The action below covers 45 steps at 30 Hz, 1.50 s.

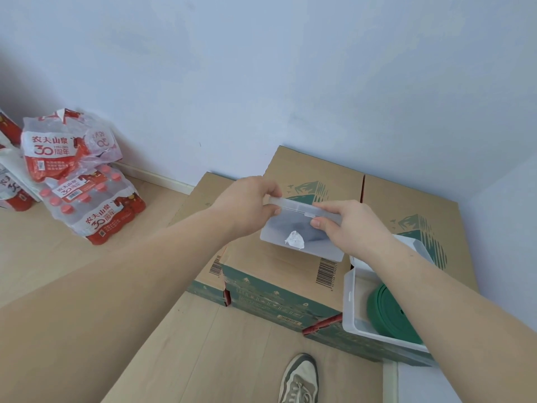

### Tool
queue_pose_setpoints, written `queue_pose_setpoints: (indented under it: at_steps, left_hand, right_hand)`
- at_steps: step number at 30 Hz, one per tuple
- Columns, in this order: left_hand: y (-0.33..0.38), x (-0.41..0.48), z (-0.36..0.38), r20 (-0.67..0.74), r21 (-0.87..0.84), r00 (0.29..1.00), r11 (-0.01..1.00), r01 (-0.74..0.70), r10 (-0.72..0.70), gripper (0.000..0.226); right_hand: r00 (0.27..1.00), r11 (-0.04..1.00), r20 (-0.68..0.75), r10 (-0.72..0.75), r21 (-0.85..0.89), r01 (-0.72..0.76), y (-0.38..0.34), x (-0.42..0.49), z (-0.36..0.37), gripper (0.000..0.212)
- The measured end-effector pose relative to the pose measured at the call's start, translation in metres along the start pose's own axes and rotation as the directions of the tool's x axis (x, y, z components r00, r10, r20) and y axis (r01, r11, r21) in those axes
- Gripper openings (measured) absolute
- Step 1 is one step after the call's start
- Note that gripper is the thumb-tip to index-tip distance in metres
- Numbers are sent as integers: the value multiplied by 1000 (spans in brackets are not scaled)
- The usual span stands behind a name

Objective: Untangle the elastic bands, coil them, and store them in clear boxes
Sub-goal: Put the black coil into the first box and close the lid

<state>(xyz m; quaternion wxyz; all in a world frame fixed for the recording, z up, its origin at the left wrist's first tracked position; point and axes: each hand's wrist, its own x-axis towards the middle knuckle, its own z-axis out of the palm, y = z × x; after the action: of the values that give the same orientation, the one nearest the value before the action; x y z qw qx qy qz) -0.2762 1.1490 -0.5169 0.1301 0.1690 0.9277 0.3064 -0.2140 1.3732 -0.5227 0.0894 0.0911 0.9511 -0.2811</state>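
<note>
I am holding the closed clear box up in the air, tilted so that its broad face is turning toward me, just above the cardboard cartons. A dark shape is showing through the cloudy plastic. It may be a band, but I cannot tell, and a torn white sticker is covering part of the face.

My left hand is gripping the left end of the box's top edge, fingers curled over it and thumb beneath. My right hand is pinching the right end, thumb on the near face and fingers behind. With both hands on that one seam, I judge that I am either pressing the lid home or prising it open. Gripping at the two ends is keeping the thin plastic from twisting.

Near my right forearm, a second box is sitting open on the front corner of a carton, lid swung back, with the green band lying coiled inside. Leaving it open is keeping it ready within reach, though it is perching close to the carton's edge.

The cartons are serving as my bench against the wall. Shrink-wrapped packs of bottled water are leaning in the far-left corner, and my shoe is resting on the wooden floor.
</note>
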Motion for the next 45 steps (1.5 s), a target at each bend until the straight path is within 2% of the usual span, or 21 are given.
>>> queue_pose_setpoints:
  at_steps: [2, 3, 6, 13, 17, 23, 28, 31, 34, 37, 39, 43, 45]
  left_hand:
    - [10, -3, 1, 13, 230, 993, 966, -116, 116, 23]
    - [17, -4, 5, 36, 286, 983, 941, -183, 180, 25]
    - [37, -8, 20, 92, 319, 960, 906, -280, 264, 33]
    - [40, -9, 25, 29, 237, 989, 961, -145, 142, 36]
    - [41, -7, 25, 20, 207, 993, 971, -120, 118, 36]
    - [43, -3, 24, 19, 196, 994, 975, -106, 104, 32]
    - [43, -11, 27, 18, 242, 991, 961, -136, 136, 26]
    - [38, -31, 38, 46, 358, 962, 895, -267, 269, 22]
    - [21, -48, 52, 42, 459, 934, 824, -333, 355, 22]
    - [5, -57, 59, 30, 514, 938, 799, -312, 347, 22]
    - [5, -63, 60, 16, 482, 938, 820, -310, 345, 21]
    - [15, -60, 60, 41, 506, 965, 827, -244, 259, 15]
    - [26, -57, 57, 44, 550, 983, 817, -173, 178, 3]
  right_hand:
    - [1000, 1000, -25, -14, 4, 14, 1, -5, 5, 41]
    - [999, 1000, -34, -18, 15, 18, 2, -7, 6, 41]
    - [999, 995, -41, -30, 89, 33, 3, -12, 7, 37]
    - [997, 944, -58, 49, 328, -27, 19, -27, 0, 37]
    - [997, 855, 22, 74, 514, -75, 39, -36, -9, 41]
    - [991, 834, -46, 124, 546, -79, 44, -27, -5, 40]
    - [991, 858, -31, 130, 504, -97, 37, -39, -3, 34]
    - [994, 920, -6, 105, 380, -95, 34, -62, 8, 26]
    - [997, 944, -59, 47, 329, -25, 29, -79, 30, 26]
    - [990, 982, -136, -28, 181, 53, 23, -81, 50, 25]
    - [982, 987, -184, -33, 151, 62, 19, -80, 54, 25]
    - [997, 992, -78, 7, 128, 3, 18, -83, 35, 36]
    - [993, 994, -105, 46, 108, -34, 30, -87, 19, 41]
